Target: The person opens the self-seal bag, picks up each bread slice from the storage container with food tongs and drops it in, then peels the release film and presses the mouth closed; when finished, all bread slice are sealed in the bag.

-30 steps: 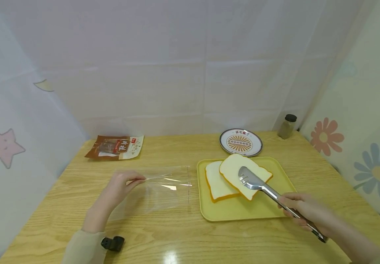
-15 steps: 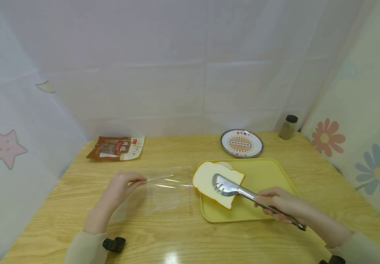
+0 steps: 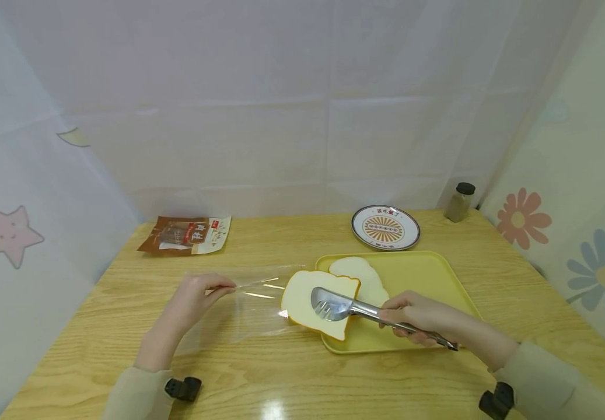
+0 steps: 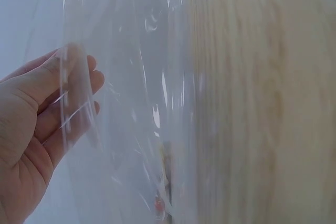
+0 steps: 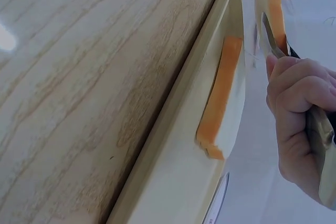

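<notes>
In the head view my left hand (image 3: 200, 297) pinches the upper layer of a clear plastic bag (image 3: 255, 318), lifting it a little off the table. The left wrist view shows the film (image 4: 136, 77) between thumb and fingers. My right hand (image 3: 418, 318) grips metal tongs (image 3: 367, 310). Their slotted end clamps a white bread slice (image 3: 302, 294) with an orange-yellow crust. That slice hangs over the tray's left edge, its left side at the bag's mouth; whether it is inside cannot be told. A second bread slice (image 3: 361, 273) lies on the yellow tray (image 3: 430, 277), partly hidden.
Behind the tray lies a round patterned plate (image 3: 385, 227). A jar with a black lid (image 3: 460, 202) stands at the back right. At the back left is a brown and white food packet (image 3: 185, 235). A cloth wall (image 3: 249, 146) closes off the table's far side.
My right hand has carried the tongs and the held slice leftward, from above the tray to the bag's mouth. The other slice stays on the tray. My left hand has barely moved.
</notes>
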Motion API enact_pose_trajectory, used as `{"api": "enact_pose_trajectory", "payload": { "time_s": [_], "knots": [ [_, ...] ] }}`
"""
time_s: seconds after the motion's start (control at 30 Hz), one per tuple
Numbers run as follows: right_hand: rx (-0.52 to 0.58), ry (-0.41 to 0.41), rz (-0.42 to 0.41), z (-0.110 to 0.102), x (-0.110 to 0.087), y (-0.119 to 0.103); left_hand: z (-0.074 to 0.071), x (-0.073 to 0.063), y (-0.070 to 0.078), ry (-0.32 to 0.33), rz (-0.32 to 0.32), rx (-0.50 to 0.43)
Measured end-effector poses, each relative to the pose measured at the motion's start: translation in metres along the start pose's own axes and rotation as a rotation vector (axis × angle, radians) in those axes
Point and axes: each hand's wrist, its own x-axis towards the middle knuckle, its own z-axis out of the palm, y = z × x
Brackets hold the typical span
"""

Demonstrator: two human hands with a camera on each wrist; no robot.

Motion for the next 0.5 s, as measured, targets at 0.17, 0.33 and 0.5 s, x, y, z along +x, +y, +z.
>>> {"api": "enact_pose_trajectory", "payload": {
  "time_s": [0.17, 0.33, 0.5],
  "knots": [
    [0.001, -0.041, 0.005, -0.001, 0.012, -0.002, 0.001, 0.000, 0.001, -0.002, -0.010, 0.007],
    [0.025, -0.058, 0.042, 0.000, 0.021, -0.005, 0.000, 0.001, 0.003, -0.010, -0.010, 0.009],
    [0.028, -0.058, 0.065, 0.002, 0.032, -0.008, 0.000, 0.001, 0.004, -0.010, -0.012, 0.011]
  ]
}}
